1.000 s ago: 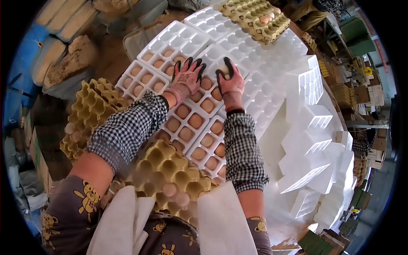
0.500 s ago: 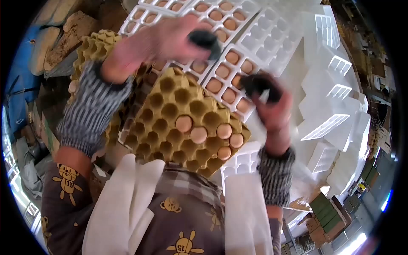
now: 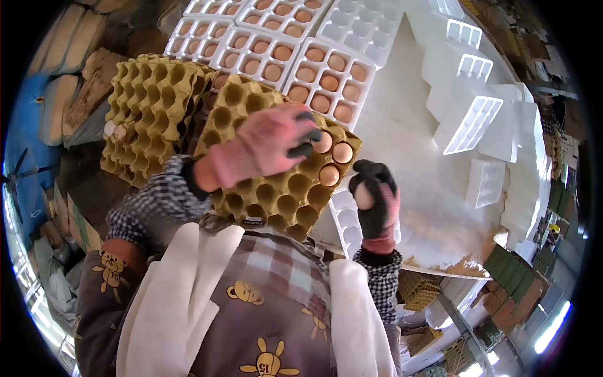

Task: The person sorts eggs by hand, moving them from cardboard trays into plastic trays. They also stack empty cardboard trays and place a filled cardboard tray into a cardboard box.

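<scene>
A brown pulp egg tray [image 3: 267, 195] lies in front of my body with mostly bare cups. Three eggs [image 3: 342, 152] sit near its right corner. My left hand [image 3: 267, 141], in a pink glove with dark fingertips, is over the middle of this tray. Its fingers curl downward beside the eggs, and whatever lies under the palm is hidden. At the tray's right side, my right hand [image 3: 378, 201] is closed around a pale egg [image 3: 363, 196]. Beyond the pulp tray, white plastic egg trays [image 3: 331, 78] hold several brown eggs.
At left stands a stack of pulp egg trays [image 3: 141, 119], with two eggs near its left edge. An unfilled white tray [image 3: 355, 31] is at the back. More white trays [image 3: 474, 125] stand at right on the pale table [image 3: 402, 132]. Another white tray [image 3: 345, 213] lies below my right hand.
Both hands have come back from the white trays toward my body. The left is now over the pulp tray; the right has an egg in it. The view has shifted too.
</scene>
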Demonstrator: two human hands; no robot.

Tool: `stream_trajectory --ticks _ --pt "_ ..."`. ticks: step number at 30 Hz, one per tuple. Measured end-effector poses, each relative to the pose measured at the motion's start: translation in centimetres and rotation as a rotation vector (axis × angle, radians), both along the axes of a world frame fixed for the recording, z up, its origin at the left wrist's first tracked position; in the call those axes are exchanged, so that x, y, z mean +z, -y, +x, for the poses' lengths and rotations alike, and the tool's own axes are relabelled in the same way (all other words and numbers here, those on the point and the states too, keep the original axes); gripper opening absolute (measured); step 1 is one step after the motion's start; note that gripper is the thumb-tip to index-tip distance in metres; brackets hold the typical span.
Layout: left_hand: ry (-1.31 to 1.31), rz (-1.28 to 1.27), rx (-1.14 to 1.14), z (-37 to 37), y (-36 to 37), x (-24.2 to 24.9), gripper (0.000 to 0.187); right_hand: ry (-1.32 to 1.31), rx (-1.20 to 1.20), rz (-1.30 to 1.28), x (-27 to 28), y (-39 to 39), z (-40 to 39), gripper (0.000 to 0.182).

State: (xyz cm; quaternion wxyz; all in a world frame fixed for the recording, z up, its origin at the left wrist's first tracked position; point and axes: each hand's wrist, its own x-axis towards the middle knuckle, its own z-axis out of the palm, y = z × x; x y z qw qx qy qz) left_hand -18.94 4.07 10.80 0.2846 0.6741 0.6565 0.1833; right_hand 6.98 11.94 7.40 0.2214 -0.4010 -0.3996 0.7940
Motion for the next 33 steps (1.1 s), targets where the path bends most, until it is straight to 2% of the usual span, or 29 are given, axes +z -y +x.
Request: stream_trajectory --ticks 1,2,3,4,5,6,8,9,10,11,12,13,14,15,16,18,19,20,21,22,23,24,26,28,30,32,33 --pt "-0.261 0.172 -0.095 1.4 -0.7 -0.9 0.056 0.254 0.191 0.481 0.5 0.4 -0.7 0.038" --pt "-0.259 0.179 -0.103 1.8 -0.8 -2.1 0.056 0.513 0.386 0.957 1.3 1.3 -2.0 0.043" --pt "-0.239 0.168 -0.090 2.1 -1.2 -3.3 0.057 0.800 0.539 0.971 1.8 2.5 -2.9 0.055" --pt "-0.227 0.161 -0.086 2.0 -2.0 -3.1 0.059 0.885 0.572 1.245 0.5 3.2 -3.2 0.059" --pt "-0.116 0.070 -0.046 1.6 -2.5 -2.6 0.063 0.818 0.492 1.204 0.0 3.0 -2.7 0.055" --pt "-0.116 0.072 -0.060 1.7 -2.9 -2.2 0.063 0.748 0.430 1.165 -0.3 2.8 -1.9 0.052" --pt "0.049 0.060 -0.023 1.8 -3.2 -1.3 0.062 0.319 0.116 0.508 -1.1 2.3 -0.5 0.039" --pt "-0.212 0.125 -0.147 2.6 -3.9 -0.7 0.052 0.088 -0.119 -0.088 -0.8 1.8 0.5 0.038" --pt "-0.275 0.158 -0.213 3.6 -4.5 -2.0 0.039 -0.250 -0.262 -0.380 -1.8 1.7 1.7 0.044" --pt "-0.439 0.164 -0.323 4.5 -5.1 -2.2 0.031 0.078 -0.174 0.140 -5.0 2.2 3.2 0.047" --pt "-0.557 0.102 -0.425 5.6 -5.4 -2.2 0.031 0.377 -0.092 0.685 -7.6 1.8 3.7 0.051" --pt "-0.669 0.122 -0.476 6.2 -5.5 -2.7 0.028 -0.143 -0.239 0.114 -4.8 0.2 2.5 0.052" --pt "-0.739 0.179 -0.346 7.7 -5.5 -4.5 0.024 -0.625 -0.321 -0.501 -1.7 -1.1 1.5 0.053" --pt "-0.681 0.076 -0.305 8.8 -6.0 -4.8 0.022 -0.656 -0.353 -0.517 -1.3 -2.2 1.2 0.054" --pt "-0.543 0.029 -0.402 8.1 -6.7 -4.1 0.025 -0.663 -0.335 -0.504 -0.8 -3.4 0.6 0.053" --pt "-0.235 -0.091 -0.356 5.0 -7.9 -0.9 0.034 -0.673 -0.343 -0.477 -0.3 -5.5 -0.3 0.052" --pt "-0.049 -0.191 -0.200 3.3 -8.5 0.1 0.047 -0.728 -0.306 -0.444 -0.3 -6.6 -0.9 0.051" --pt "0.113 -0.050 -0.049 0.4 -9.1 -1.2 0.048 -0.791 -0.195 -0.377 -1.0 -7.9 -1.2 0.051" --pt "0.283 0.089 0.089 -3.1 -10.1 -2.6 0.050 -0.685 -0.211 -0.383 -1.1 -9.1 -2.2 0.050" --pt "0.484 0.019 0.372 -6.6 -11.4 -2.7 0.056 -0.572 -0.230 -0.389 -1.0 -10.0 -3.0 0.049" --pt "0.170 0.211 0.489 -10.6 -12.9 -3.4 0.060 -0.399 -0.271 -0.403 -1.3 -11.2 -4.6 0.048" --pt "-0.142 0.166 0.642 -13.7 -14.7 -2.6 0.063 -0.374 -0.170 -0.423 -2.4 -12.8 -5.9 0.042" --pt "-0.379 0.242 0.762 -21.2 -17.9 -7.7 0.063 0.103 0.039 0.659 -8.9 -15.3 -9.2 0.040" --pt "-0.427 -0.095 0.741 -24.6 -19.6 -8.9 0.061 0.083 0.079 1.316 -7.4 -18.6 -16.5 0.038" --pt "-0.413 -0.149 0.717 -27.2 -21.2 -10.3 0.058 -0.093 0.089 0.642 -5.4 -21.1 -23.1 0.037" --pt "-0.393 0.096 0.568 -28.7 -22.5 -11.4 0.056 0.037 -0.032 0.430 -6.5 -24.1 -30.0 0.036" --pt "-0.278 0.299 0.577 -28.6 -23.8 -11.5 0.051 0.139 -0.031 0.653 -8.6 -26.3 -32.8 0.039"
